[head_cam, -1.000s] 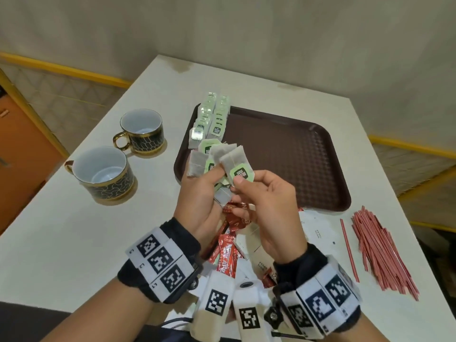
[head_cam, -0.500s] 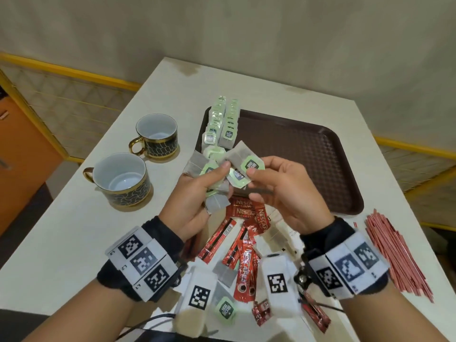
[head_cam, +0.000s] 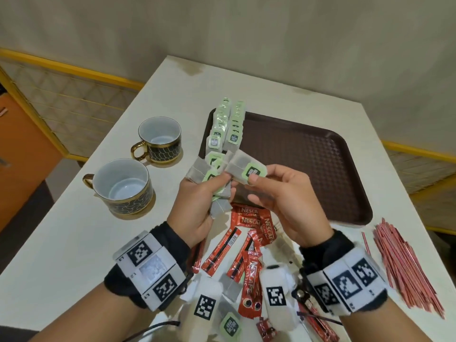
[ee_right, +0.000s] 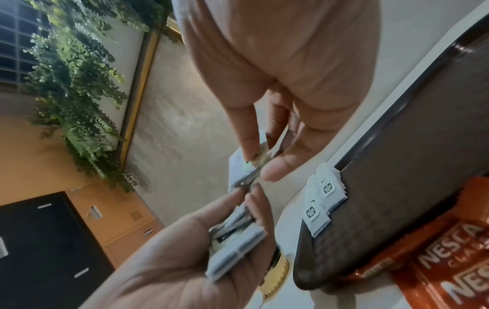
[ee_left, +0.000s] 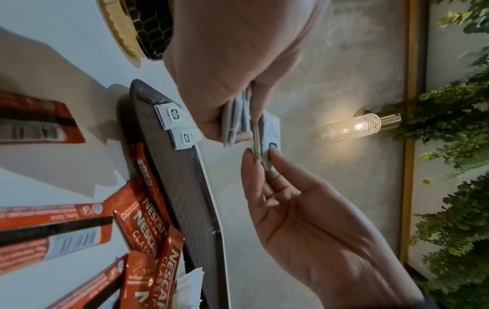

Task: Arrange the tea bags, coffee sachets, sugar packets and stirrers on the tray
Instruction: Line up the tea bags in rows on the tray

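Low in frame, sachets (head_cam: 249,253) lie loose on the bench (head_cam: 74,243), none on the tray yet. Above them, my left hand (head_cam: 195,208) has its grip closed round a fanned wad of tea bags (head_cam: 209,174). My right hand (head_cam: 283,201) pinches one bag (head_cam: 246,169) by its green tag. Risk, I'd say: the wad is splayed, so pulling that bag could drag others out onto the sachets. Beyond, two bag rows (head_cam: 225,127) stand along the tray (head_cam: 308,164) left edge; a careless set-down could topple them.
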`<state>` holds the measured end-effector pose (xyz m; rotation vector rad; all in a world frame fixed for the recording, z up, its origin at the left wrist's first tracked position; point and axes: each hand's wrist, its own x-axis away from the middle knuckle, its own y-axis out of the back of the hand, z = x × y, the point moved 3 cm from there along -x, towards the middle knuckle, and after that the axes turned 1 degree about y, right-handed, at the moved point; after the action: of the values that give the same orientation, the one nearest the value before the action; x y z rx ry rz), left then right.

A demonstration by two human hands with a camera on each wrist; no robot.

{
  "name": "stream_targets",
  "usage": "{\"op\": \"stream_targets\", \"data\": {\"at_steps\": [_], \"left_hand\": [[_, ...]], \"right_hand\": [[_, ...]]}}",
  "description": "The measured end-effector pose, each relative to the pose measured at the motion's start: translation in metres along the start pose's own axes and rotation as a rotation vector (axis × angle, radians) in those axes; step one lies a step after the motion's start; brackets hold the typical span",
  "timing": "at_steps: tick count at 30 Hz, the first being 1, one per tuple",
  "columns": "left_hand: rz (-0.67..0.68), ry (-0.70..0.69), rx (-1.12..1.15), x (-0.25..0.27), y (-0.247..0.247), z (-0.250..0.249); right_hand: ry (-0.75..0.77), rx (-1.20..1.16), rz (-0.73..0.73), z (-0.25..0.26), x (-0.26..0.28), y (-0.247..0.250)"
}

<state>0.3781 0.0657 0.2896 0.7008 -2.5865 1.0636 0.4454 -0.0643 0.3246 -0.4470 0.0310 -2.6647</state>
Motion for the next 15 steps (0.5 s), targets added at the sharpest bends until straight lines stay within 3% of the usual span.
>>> {"op": "stream_targets", "data": {"at_steps": [4, 8, 11, 15], "left_hand": [[-0.059, 0.057, 0.004, -0.005, 0.011, 0.000], [-0.151, 0.070, 0.012, -0.005, 0.040, -0.008], [-0.148, 0.074, -0.017, 0.001, 0.053, -0.011], [-0.150, 0.072, -0.090, 0.009, 0.062, -0.014]], "right_hand": [[0.064, 0.095, -0.059, 0.017, -0.032, 0.008], [0.220, 0.625, -0.077, 0.044, -0.095, 0.025], [0.248, 0.968, 0.157, 0.048, -0.136, 0.009], [0.215, 1.182, 0.396, 0.042, -0.178, -0.020]]}}
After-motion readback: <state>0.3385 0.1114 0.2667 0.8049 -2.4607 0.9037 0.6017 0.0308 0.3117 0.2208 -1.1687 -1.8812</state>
